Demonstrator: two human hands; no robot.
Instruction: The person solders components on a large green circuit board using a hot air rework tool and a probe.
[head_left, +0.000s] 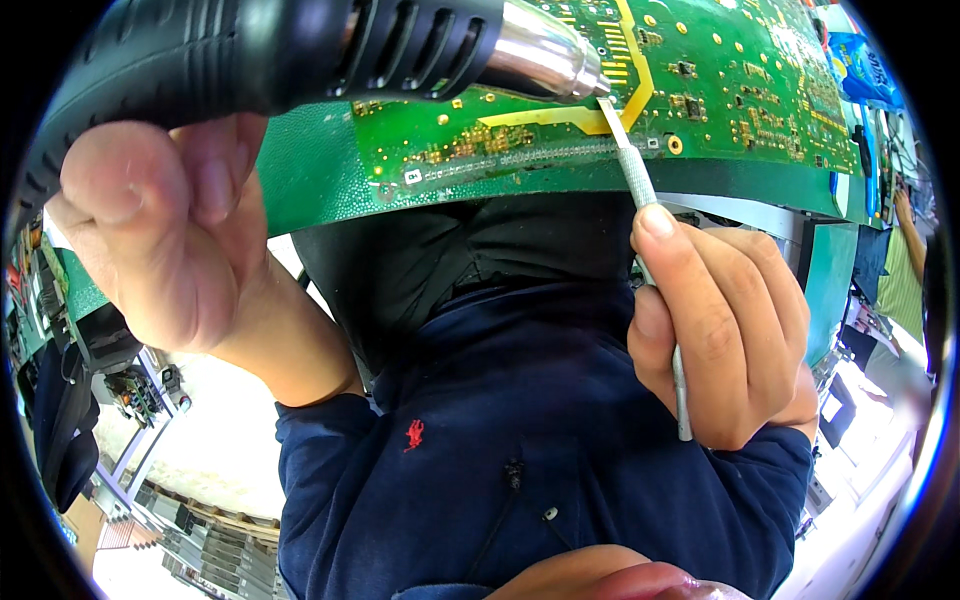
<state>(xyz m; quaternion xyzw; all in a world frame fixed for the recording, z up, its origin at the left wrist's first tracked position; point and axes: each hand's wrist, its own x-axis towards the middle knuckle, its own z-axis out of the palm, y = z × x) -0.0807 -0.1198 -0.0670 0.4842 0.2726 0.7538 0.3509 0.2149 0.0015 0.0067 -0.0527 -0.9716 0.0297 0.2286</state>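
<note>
My left hand (165,225) is wrapped round the black handle of a heat gun (410,45), which reaches in from the upper left. Its silver nozzle (545,50) points right, close over a green circuit board (765,110). A yellow strip (642,85), perhaps tape, runs across the board in an angled line. In my right hand (720,320) is a slim metal scraper knife (636,175) with a knurled grip, held like a pen. The flat blade meets the yellow strip just below the nozzle's mouth; whether its edge is under the strip I cannot tell.
The board lies on a green mat (315,160) along the bench's front edge. A blue packet (862,70) sits beyond the board's right end. Far right, another person in a yellow-green top (905,280) is partly visible. Equipment and racks (215,545) stand on the left.
</note>
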